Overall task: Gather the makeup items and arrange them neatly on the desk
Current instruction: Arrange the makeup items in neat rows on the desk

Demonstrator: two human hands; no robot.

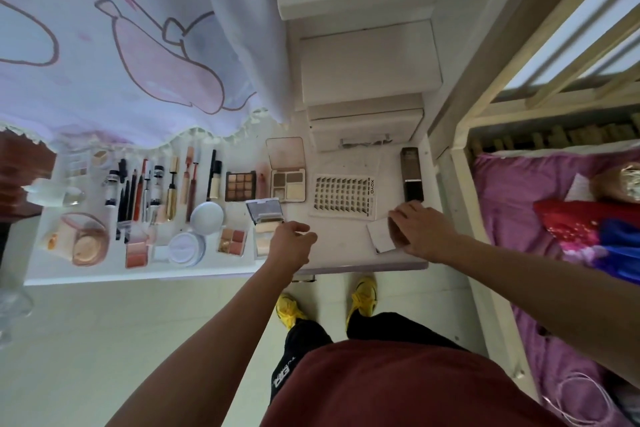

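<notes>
Left hand (292, 239) hovers over the desk (346, 255) front edge, just right of the open mirror compact (265, 218). Its fingers are loosely curled and slightly apart, gripping nothing. Right hand (420, 230) sits on the white case (379, 236) at the front right of the desk, fingers bent over it and clamped on its edges. Lash tray (343, 196) lies between the hands, further back. Dark box (411, 178) is behind the right hand. Pencils (138, 187), palettes (240, 185) and round compacts (207, 218) sit in rows on the left.
</notes>
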